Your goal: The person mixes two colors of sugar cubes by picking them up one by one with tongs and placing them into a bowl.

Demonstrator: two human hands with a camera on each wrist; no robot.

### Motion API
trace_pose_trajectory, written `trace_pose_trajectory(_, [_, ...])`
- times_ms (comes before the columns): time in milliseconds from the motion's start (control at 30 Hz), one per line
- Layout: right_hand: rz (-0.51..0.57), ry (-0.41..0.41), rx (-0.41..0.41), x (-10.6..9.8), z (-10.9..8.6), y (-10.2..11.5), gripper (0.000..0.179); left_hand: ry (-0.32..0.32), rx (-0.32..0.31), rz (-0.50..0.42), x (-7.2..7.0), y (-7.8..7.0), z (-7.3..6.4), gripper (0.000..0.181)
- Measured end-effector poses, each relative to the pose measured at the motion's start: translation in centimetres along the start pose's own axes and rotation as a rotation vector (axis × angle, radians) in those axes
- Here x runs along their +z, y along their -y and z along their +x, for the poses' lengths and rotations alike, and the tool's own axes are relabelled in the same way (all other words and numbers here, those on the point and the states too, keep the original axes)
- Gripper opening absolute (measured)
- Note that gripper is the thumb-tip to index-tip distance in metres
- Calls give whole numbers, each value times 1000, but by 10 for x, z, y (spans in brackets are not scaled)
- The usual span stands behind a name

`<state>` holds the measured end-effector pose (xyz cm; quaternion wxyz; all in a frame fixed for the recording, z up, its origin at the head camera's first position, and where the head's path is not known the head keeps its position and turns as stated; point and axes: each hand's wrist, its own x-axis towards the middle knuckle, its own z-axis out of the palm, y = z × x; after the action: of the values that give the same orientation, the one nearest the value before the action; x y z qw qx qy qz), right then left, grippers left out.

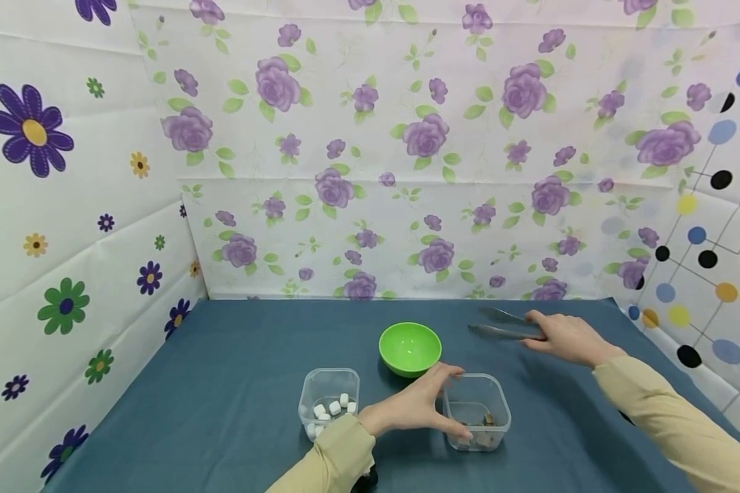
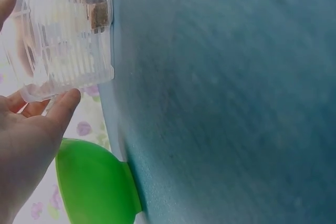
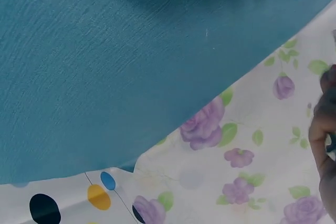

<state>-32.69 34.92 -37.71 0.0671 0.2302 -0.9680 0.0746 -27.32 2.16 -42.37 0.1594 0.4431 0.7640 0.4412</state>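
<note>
My right hand [image 1: 570,337] grips metal tongs [image 1: 499,333] by the handle end, above the back right of the table; the two arms of the tongs stand apart. In the right wrist view only part of that hand [image 3: 324,124] shows at the edge. My left hand [image 1: 416,405] holds a clear plastic container [image 1: 477,407] from its left side, thumb at the near wall and fingers at the far rim. A few small brown cubes [image 1: 488,419] lie inside; they also show through the wall of the container [image 2: 63,40] in the left wrist view.
A green bowl [image 1: 410,349] stands just behind the left hand. Left of that forearm, another clear container [image 1: 329,376] holds several white cubes [image 1: 335,408]. Blue cloth [image 1: 234,383] covers the table, with patterned sheets [image 1: 345,233] at the back and sides.
</note>
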Motion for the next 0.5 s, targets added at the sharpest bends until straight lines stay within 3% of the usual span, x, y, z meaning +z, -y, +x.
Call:
trace_pose_trajectory(200, [-29, -45, 65, -8, -1, 10, 69, -7, 1, 12, 1, -1, 1, 75])
trace_pose_trajectory(500, [-19, -45, 22, -22, -2, 26, 50, -6, 0, -3, -1, 0, 0, 73])
